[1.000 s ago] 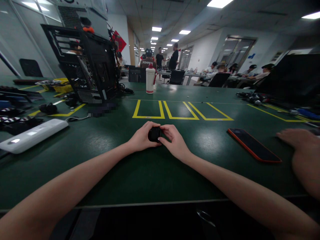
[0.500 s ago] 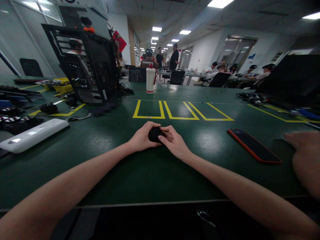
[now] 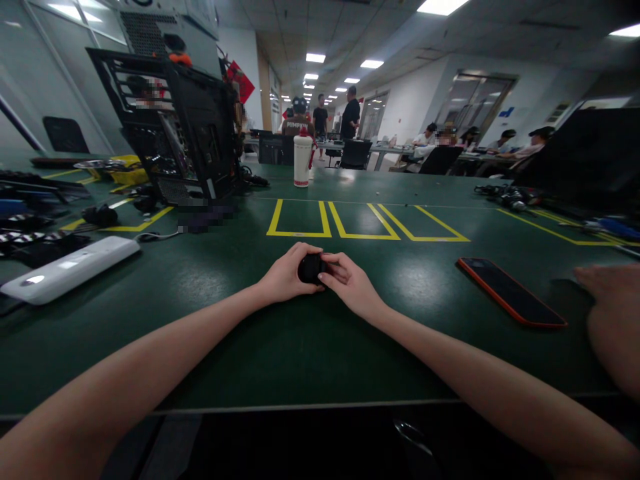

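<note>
A small round black object is held between my two hands over the green table, near its middle. My left hand wraps its thumb and fingers round the object's left side. On the right side, my right hand grips it with thumb and fingertips. Fingers hide parts of the object, and its details are too dark to tell. Beyond the hands, yellow tape outlines mark the tabletop.
An orange-edged phone lies at right, beside another person's hand. At left are a white power strip and a black computer case. A white bottle stands farther back. Several people sit or stand beyond.
The whole view has shifted very slightly. Both hands keep their hold on the black object, with hardly any visible movement.
</note>
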Motion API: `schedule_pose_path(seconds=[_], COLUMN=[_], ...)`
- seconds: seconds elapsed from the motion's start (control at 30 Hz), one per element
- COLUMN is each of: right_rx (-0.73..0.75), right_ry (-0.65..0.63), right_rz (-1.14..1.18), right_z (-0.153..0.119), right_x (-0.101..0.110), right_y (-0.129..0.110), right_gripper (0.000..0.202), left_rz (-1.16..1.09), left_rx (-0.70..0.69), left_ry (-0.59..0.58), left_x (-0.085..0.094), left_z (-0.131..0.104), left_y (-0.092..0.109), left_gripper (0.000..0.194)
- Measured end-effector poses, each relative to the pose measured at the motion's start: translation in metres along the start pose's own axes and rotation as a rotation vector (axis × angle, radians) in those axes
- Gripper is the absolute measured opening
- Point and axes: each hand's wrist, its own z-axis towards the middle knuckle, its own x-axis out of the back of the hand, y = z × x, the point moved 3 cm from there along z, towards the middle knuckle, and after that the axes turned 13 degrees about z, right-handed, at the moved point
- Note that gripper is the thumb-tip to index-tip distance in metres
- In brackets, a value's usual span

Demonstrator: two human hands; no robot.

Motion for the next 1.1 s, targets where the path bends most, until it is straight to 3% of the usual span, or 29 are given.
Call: schedule_pose_path(seconds=[0.17,0.33,0.53,0.73,0.93,1.1], right_rx=[0.008,-0.049,-0.067,-0.005,-0.053,-0.056], right_ry=[0.012,0.021,-0.011,0.015,0.029,-0.003], right_rz=[-0.01,0.0,0.071,0.016,-0.021,0.004], right_z=[0.0012,0.0036,0.0009,0.0006,0.0022,-0.0004], right_x=[-0.0007,0.002,0.0011,-0.0009,0.0021,0.001], right_y=[-0.0019,0.0004,0.001,-0.0029,0.0008,-0.0011], right_gripper=[0.016,0.03,0.029,0.014,0.031,0.029], left_rz=[-0.015,-0.019,0.0,0.012,-0.009,-0.01], left_rx=[0.019,0.016,0.012,0.006,0.01,0.013], left_ry=[0.007,-0.014,-0.003,0.012,-0.014,-0.011], left_x=[-0.0005,0.0018,0.0015,-0.0009,0.0016,0.002], left_z=[0.0005,0.0002,-0.0002,0.0002,-0.0003,-0.0003], left_y=[-0.0009,0.0004,0.0008,-0.0009,0.0013,0.0019], left_gripper=[0.062,0.059,0.059,0.061,0.058,0.059])
